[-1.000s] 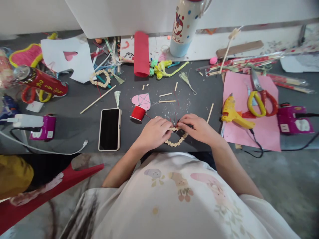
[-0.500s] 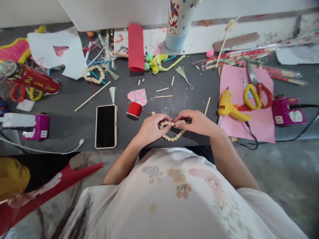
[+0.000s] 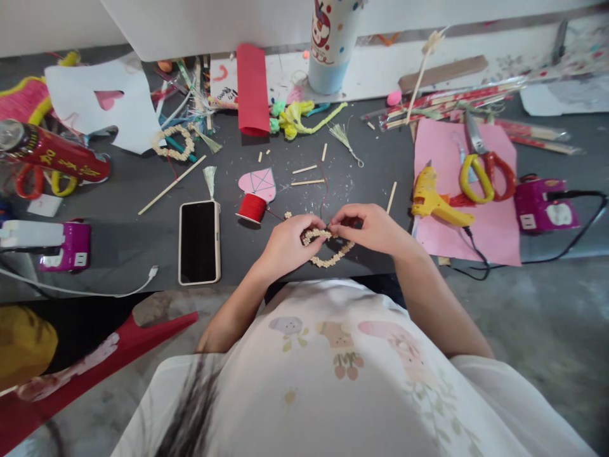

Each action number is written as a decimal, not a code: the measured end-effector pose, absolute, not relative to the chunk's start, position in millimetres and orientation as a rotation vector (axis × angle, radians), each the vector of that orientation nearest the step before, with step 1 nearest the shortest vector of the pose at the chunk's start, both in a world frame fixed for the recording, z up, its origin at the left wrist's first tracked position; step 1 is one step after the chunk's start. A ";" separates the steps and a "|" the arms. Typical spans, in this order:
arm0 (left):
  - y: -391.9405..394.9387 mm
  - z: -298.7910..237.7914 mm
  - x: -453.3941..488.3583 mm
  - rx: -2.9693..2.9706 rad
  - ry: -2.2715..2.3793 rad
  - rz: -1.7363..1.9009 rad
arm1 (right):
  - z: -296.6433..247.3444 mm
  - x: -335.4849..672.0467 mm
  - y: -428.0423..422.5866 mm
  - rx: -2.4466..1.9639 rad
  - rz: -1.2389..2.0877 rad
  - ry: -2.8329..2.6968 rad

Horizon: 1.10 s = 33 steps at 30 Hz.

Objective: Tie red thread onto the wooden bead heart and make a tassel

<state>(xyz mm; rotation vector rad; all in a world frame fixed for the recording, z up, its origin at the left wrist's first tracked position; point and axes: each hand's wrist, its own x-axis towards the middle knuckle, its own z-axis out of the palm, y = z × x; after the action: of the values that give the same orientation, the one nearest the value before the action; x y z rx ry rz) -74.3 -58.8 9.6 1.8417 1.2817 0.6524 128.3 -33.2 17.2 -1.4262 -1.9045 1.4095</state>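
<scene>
My left hand (image 3: 288,244) and my right hand (image 3: 373,228) meet near the front edge of the dark table (image 3: 128,241). Both are closed in a pinch on a heart-shaped ring of small beige beads (image 3: 328,251), held just above the table. A thin red thread (image 3: 325,190) runs up from between my fingertips. A red thread spool (image 3: 250,208) stands just left of my left hand, beside a pink kite-shaped paper (image 3: 259,183).
A phone (image 3: 199,241) lies face up on the left. A yellow glue gun (image 3: 435,203) and scissors (image 3: 485,171) rest on pink paper (image 3: 490,235) on the right. Another bead ring (image 3: 174,143), wooden sticks, a red roll (image 3: 252,89), a dotted bottle (image 3: 330,44) and purple power strips crowd the back.
Both hands have lifted the bead heart slightly off the table and turned it, so more of its top shows between my fingers. The view has shifted a little.
</scene>
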 end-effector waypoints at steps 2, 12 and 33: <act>-58.9 10.8 -74.4 1.864 1.257 0.658 | 16.4 128.0 -32.8 -1.408 1.508 -1.803; -59.7 18.2 -75.4 1.999 1.110 0.711 | 20.5 129.1 -25.5 -1.312 1.931 -1.588; -60.7 17.6 -77.8 2.047 1.068 0.719 | 9.7 130.8 -31.1 -1.311 2.017 -1.311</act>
<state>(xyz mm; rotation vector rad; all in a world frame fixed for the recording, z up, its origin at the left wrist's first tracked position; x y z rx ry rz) -77.8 -60.7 17.6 2.0467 1.0676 0.7189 130.8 -31.1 9.7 -1.3109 -1.3106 2.0167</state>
